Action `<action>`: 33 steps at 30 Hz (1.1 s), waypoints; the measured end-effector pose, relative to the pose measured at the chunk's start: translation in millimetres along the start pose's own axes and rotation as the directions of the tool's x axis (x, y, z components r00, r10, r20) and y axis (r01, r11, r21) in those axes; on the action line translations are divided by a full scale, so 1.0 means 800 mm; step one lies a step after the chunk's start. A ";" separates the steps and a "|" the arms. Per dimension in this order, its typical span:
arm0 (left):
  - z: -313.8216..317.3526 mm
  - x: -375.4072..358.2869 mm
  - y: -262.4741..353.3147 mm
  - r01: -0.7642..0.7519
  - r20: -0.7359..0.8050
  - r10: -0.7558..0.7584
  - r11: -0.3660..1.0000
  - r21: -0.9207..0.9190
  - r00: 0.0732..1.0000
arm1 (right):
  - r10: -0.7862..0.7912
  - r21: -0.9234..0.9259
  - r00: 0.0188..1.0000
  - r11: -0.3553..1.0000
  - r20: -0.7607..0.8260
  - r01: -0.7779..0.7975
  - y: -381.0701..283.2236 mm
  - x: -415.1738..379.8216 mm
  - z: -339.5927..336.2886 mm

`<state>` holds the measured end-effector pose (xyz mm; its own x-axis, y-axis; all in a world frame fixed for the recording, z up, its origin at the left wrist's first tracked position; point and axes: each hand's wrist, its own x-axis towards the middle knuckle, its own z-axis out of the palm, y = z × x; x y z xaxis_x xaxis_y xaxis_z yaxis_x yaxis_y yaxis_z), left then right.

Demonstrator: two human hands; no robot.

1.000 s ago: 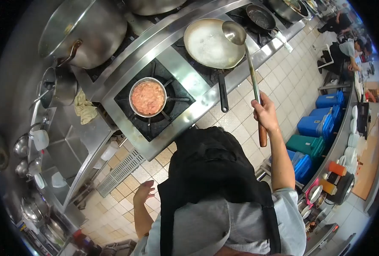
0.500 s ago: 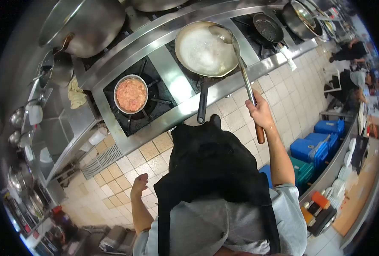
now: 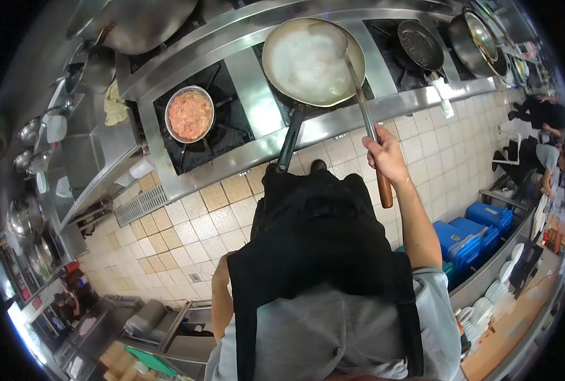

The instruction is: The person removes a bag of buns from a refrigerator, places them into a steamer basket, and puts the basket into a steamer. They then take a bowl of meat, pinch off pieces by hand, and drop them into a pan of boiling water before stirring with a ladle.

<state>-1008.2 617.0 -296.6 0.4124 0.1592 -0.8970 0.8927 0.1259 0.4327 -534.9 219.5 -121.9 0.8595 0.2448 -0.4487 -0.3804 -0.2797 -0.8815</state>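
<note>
My right hand [image 3: 387,155] is closed around a long metal ladle [image 3: 366,113] near its wooden grip. The ladle's bowl is at the upper right of a wide pan [image 3: 356,53], partly hidden in white, foamy liquid [image 3: 305,60]. The pan sits on the stove with its black handle [image 3: 289,141] pointing toward me. Of my left arm, only the forearm shows beside the black apron [image 3: 320,254]; the hand itself is hidden. Left of the pan, a round metal container [image 3: 213,120] full of pinkish, ground-looking food [image 3: 190,115] stands on a burner.
A small black pan [image 3: 420,46] and a metal pot [image 3: 476,44] stand farther right on the stove. A large pot [image 3: 139,25] is at the upper left. Blue bins [image 3: 457,238] line the right side, with people [image 3: 543,155] beyond.
The ladle's bowl has sunk lower into the foamy liquid. My left hand, seen beside me before, has gone out of sight by the apron. The whole view has shifted slightly.
</note>
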 end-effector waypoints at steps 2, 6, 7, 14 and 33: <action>0.004 0.000 -0.001 -0.014 0.017 0.014 1.000 -0.011 1.000 | 0.068 0.119 0.997 0.990 0.037 -0.072 -0.001 0.003 0.003; 0.013 -0.005 0.018 -0.003 -0.103 0.001 1.000 -0.022 0.995 | 0.099 0.187 0.992 0.976 0.074 -0.112 -0.017 0.003 0.013; 0.012 -0.004 0.021 -0.010 -0.139 0.011 1.000 0.006 0.990 | 0.098 0.203 0.992 0.973 0.081 -0.113 -0.017 0.002 0.014; -0.001 0.012 0.003 -0.056 -0.138 0.057 0.998 0.016 0.989 | 0.125 0.242 0.982 0.958 0.142 -0.157 -0.029 -0.015 0.018; -0.034 0.004 -0.013 -0.049 -0.129 0.042 0.998 -0.051 0.991 | 0.176 0.399 0.960 0.881 0.218 -0.253 -0.048 -0.041 0.033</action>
<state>-1021.1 643.1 -301.3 0.4222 0.2897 -0.8590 0.8611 0.1680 0.4799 -557.3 246.6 -77.7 0.6835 0.3881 -0.6182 -0.6887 0.0624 -0.7223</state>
